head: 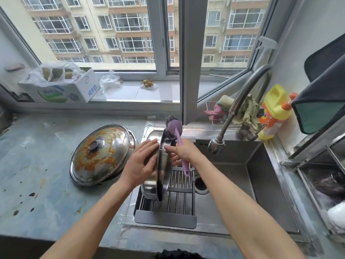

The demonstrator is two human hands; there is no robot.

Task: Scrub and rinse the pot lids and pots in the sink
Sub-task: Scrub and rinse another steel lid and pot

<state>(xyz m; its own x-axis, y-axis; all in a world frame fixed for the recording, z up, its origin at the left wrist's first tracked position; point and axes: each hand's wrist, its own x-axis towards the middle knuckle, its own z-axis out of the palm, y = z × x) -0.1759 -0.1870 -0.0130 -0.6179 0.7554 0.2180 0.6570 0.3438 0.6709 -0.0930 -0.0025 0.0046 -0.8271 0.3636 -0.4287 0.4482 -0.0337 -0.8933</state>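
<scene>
A: What is the person holding over the sink (265,186)?

B: A round steel pan (164,165), shiny and smooth, standing on its edge on a rack (179,202) of thin metal bars that lies across the left part of the sink. The long axis of the pan goes from near to far, and the open side faces right.

A: And the hands?

B: The left hand (141,163) lies flat on the pan's outer bottom, fingers straight and close together, pressing. The right hand (182,151) has its fingers curled around the handle of a purple plastic brush (177,135). The handle is thin and points down toward the rack; the round head, with a ball of steel wool, is up at the far rim of the pan.

A: Are there other things to wash?

B: Yes. On the table (37,165), left of the sink, a domed steel lid (100,152) rests tilted on a pot. It has a dark round knob and orange, greasy smears. The table is grey-blue stone with some dark spots.
</scene>
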